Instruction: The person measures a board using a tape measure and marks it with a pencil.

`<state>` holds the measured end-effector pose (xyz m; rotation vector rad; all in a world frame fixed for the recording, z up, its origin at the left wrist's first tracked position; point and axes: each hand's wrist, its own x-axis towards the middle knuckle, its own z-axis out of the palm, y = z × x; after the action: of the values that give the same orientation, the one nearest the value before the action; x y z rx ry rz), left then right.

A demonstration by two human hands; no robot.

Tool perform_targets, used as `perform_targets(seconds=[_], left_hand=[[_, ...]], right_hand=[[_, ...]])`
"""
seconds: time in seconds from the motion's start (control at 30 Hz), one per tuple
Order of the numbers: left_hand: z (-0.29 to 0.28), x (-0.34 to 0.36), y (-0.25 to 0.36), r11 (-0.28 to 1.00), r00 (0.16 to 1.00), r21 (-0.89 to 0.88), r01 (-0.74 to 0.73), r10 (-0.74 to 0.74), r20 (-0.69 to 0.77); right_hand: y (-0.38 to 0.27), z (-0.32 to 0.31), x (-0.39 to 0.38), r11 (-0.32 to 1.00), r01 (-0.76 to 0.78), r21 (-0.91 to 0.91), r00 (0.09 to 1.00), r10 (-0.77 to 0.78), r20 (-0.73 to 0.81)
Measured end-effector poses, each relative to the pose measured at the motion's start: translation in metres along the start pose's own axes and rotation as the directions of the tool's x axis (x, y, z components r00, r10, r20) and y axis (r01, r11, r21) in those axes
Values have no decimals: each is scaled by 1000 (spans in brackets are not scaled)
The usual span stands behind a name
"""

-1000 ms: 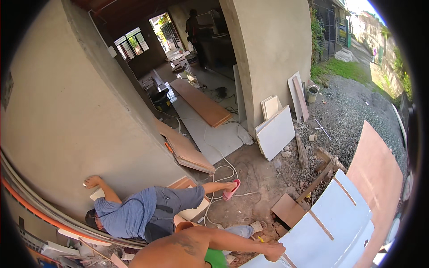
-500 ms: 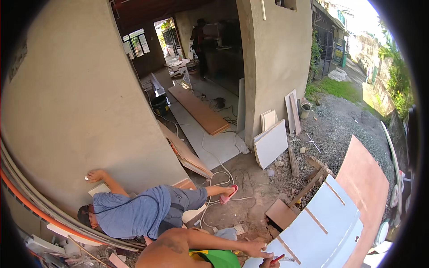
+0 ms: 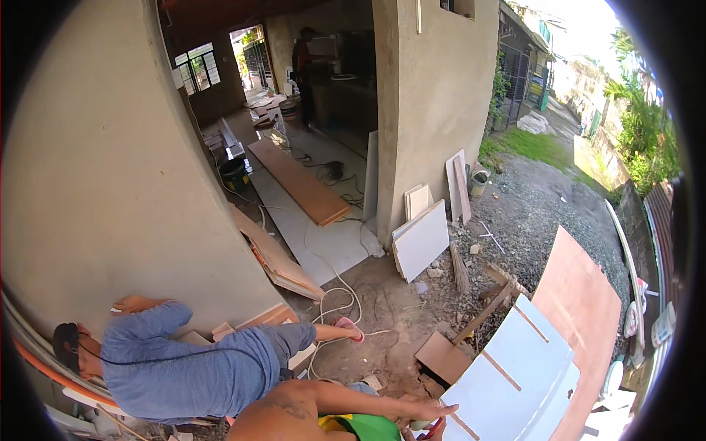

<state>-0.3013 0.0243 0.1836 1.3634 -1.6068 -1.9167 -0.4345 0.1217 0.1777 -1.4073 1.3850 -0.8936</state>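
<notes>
— Own hands anywhere?
— Not in view, either of them; impossible to say whether open or closed. Only a shirtless co-worker's hand (image 3: 430, 406), laid at the near left edge of the large white flat panel with thin wooden battens (image 3: 507, 382).
— How open?
— Spread nearly flat, fingers stretched straight, palm down on the panel. Just below, a slim red stick (image 3: 434, 427), perhaps a pencil; cannot tell how gripped.
— Best way to mark, probably?
— Press the panel still with the flat hand, keep the red tip tight beside a batten, draw in one steady pull.
— Nearby?
— Left of the panel, a person in a blue shirt (image 3: 184, 367) crouched against the wall; right of the panel, a brown plywood sheet (image 3: 581, 309).
</notes>
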Motion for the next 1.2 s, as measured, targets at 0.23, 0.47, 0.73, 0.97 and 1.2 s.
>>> perform_targets(seconds=[0.23,0.47,0.73,0.97,1.2], left_hand=[[-21,9,-17,960,996,-268,84,-84,8],[-50,-24,-16,966,928,-211,-149,210,306],[-55,-65,-21,962,931,-273,-1,100,351],[-118,-122,-79,917,990,-396,40,-89,-105],[-142,-224,-163,944,782,-296,146,-293,-550]], right_hand=[[-11,6,27,991,-26,-129,997,17,-73],[-30,-7,27,971,-23,236,965,-40,258],[-27,12,17,927,-76,367,951,-43,306],[9,5,24,988,86,-125,988,-101,-114],[0,-36,14,952,248,-180,927,-287,-243]])
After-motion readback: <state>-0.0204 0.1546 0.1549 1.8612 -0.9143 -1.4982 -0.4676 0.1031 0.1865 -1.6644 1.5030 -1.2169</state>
